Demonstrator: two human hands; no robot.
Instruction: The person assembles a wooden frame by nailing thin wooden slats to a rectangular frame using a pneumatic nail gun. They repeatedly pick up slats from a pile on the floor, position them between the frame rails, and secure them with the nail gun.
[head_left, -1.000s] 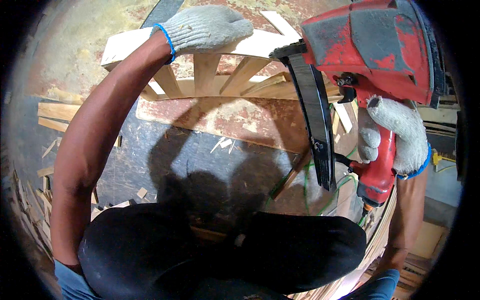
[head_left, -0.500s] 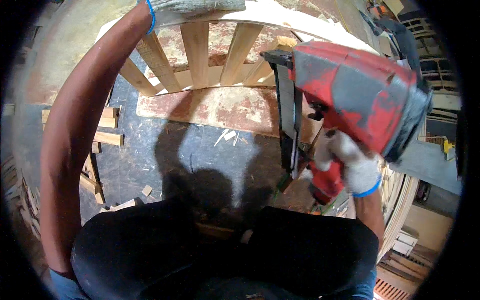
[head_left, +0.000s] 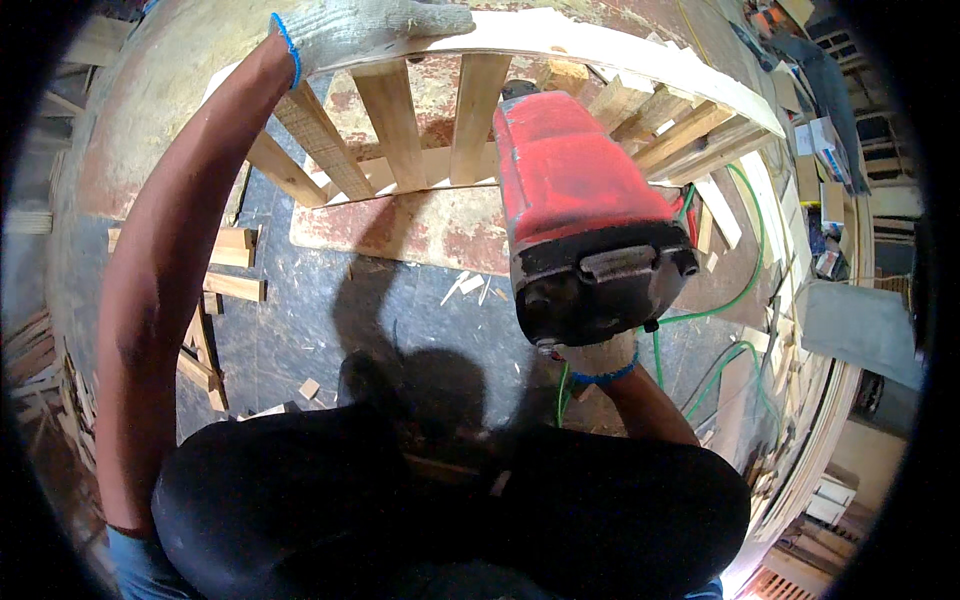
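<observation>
A curved wooden frame (head_left: 520,32) with a pale rim and several wooden slats (head_left: 388,125) between its edges stands before me. On its upper left rim lies my left hand (head_left: 365,28), in a grey knitted glove, its fingers stretched out along the wood. My right hand (head_left: 603,358), also gloved, is closed round the handle of a red and black nail gun (head_left: 580,170); the tool's body hides most of the fingers. The nail gun's far end is over the slats right of the middle, and whether it touches the wood cannot be seen.
Under the frame is a worn reddish board (head_left: 400,232). Cut wood pieces (head_left: 232,247) lie on the dark floor at left. A green hose (head_left: 735,295) loops at right, near stacked wooden strips (head_left: 815,440) and a grey panel (head_left: 860,325).
The nail gun has swung left and turned, so its rear end now faces me. My right hand moved left with it. My left hand stays on the rim.
</observation>
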